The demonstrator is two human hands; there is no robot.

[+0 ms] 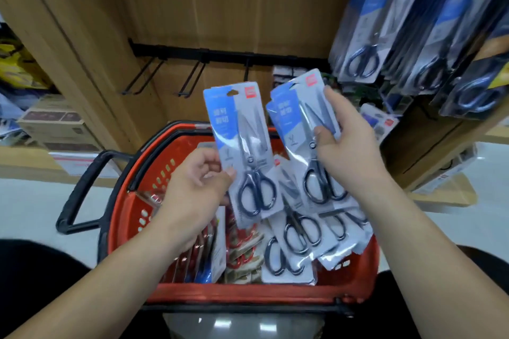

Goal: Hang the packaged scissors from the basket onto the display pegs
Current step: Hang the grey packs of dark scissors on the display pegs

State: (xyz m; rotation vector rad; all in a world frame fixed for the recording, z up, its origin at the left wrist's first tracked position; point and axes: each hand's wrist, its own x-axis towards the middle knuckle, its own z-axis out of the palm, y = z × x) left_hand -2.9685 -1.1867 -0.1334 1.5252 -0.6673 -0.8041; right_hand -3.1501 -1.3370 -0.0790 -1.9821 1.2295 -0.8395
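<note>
My left hand [197, 187] pinches the lower left edge of one packaged pair of scissors [242, 146], a blue and grey card with black handles, held upright over the red basket [132, 215]. My right hand [344, 143] grips a small stack of the same scissor packs [300, 118], fanned slightly, just to the right. More scissor packs [297, 242] lie loose in the basket's right half. Black display pegs [192, 77] stick out empty from a rail on the wooden panel behind the basket.
Filled pegs of hanging scissor packs [366, 36] crowd the upper right. The basket's left half holds other packaged goods [206, 253]. Its black handle [82, 190] juts out to the left. Cardboard boxes [55, 124] sit on the floor at the left.
</note>
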